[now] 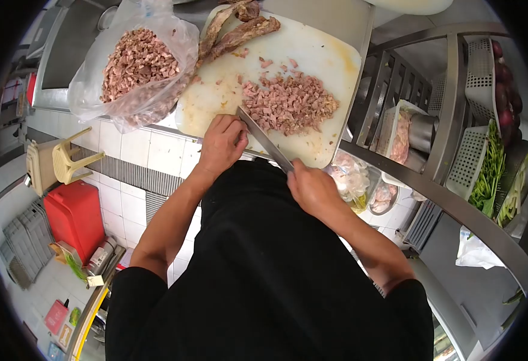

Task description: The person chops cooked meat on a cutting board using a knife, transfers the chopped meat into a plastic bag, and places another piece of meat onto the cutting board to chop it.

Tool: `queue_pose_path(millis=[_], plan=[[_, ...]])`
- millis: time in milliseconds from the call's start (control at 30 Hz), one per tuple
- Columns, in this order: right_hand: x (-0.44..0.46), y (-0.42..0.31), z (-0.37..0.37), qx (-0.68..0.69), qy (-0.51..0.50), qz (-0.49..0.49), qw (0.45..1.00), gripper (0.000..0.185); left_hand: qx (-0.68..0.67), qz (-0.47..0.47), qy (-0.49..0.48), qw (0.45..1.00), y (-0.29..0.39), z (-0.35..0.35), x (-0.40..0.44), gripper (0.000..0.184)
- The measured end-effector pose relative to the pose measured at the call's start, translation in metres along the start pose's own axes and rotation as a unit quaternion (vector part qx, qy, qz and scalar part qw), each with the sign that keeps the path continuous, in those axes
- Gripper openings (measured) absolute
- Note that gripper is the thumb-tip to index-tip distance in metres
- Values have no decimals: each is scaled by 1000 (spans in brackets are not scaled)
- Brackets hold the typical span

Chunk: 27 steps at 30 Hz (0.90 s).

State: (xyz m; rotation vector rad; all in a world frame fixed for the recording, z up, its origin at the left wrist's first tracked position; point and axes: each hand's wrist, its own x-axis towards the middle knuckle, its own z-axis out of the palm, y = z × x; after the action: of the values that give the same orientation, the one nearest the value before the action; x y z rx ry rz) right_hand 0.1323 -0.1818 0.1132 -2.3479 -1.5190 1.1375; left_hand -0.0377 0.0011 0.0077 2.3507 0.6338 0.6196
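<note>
My right hand (313, 188) is closed round the handle of a knife (266, 140), whose blade slants up and left over the white cutting board (210, 117). Close to the blade's tip, my left hand (223, 143) is at the board's front edge with its fingers curled in; whatever they hold, if anything, is hidden. A heap of diced meat (291, 102) lies on the board just beyond the knife. Long uncut strips of cooked meat (243, 36) rest at the board's far left corner. Beside the board, a clear plastic bag (183, 42) stands open with a pile of diced meat inside.
To the right, a metal rack (435, 183) carries baskets of green vegetables (488, 171) and red onions (506, 96). Bagged food (349, 177) sits below the board's right side. A red bin (74, 219) and a cream plastic stool (74, 157) stand at the left.
</note>
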Motion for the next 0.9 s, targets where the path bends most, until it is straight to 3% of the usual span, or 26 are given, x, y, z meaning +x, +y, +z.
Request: queue_pose_path(millis=[200, 300, 367, 500, 667, 767, 867, 900], plan=[[85, -26, 12, 31, 110, -68, 991, 20, 28, 14, 13, 999, -3, 4, 0, 19], [85, -21, 0, -16, 128, -55, 990, 22, 96, 13, 9, 995, -3, -6, 8, 31], [60, -2, -28, -17, 129, -23, 991, 22, 155, -69, 90, 981, -7, -7, 25, 52], [38, 63, -68, -71, 184, 77, 977, 26, 128, -4, 24, 991, -37, 1, 67, 70], [35, 106, -85, -120, 239, 125, 955, 26, 123, 21, 52, 991, -48, 31, 107, 62], [48, 112, -80, -144, 251, 116, 950, 22, -35, 42, -48, 997, -19, 34, 108, 49], [61, 92, -72, -136, 244, 45, 959, 21, -9, 72, -135, 988, -5, 34, 100, 41], [61, 82, -72, -155, 219, -17, 963, 21, -21, 60, -114, 991, 4, 25, 97, 32]])
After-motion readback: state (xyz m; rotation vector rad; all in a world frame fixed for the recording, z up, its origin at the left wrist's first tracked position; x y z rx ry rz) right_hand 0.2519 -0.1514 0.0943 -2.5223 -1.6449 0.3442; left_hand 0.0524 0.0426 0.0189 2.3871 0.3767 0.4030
